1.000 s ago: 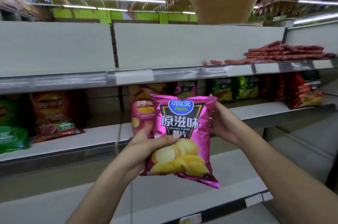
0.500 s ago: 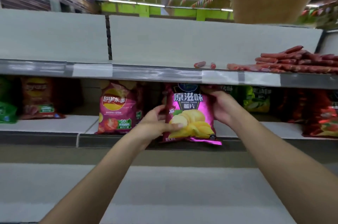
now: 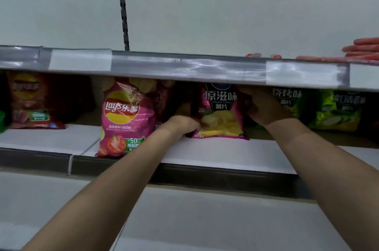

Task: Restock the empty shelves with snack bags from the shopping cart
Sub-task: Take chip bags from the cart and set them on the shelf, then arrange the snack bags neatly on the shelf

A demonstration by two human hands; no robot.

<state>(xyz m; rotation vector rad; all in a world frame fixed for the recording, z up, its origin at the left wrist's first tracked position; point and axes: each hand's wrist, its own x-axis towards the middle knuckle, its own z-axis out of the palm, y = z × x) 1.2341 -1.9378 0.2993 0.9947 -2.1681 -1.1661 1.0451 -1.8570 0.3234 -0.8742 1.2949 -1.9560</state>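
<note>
Both hands pinch the magenta chip bag [image 3: 222,115] upright on the middle shelf [image 3: 225,154]: left hand [image 3: 184,125] at its lower corner, right hand [image 3: 264,107] on its right edge. Lay's tomato bag [image 3: 125,119] stands to its left, apart.

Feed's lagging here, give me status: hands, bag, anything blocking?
Left hand and right hand both gripping the pink chip bag. Bag upright, bottom on the middle shelf. Lay's bag left, apart; nothing blocking.

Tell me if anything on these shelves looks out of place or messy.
Yes. Loose red sausages lie in an untidy heap at the right end of the upper shelf, a couple strayed leftward. Below, the pink Lay's bag stands far forward, near the edge, ahead of its neighbours.
</note>
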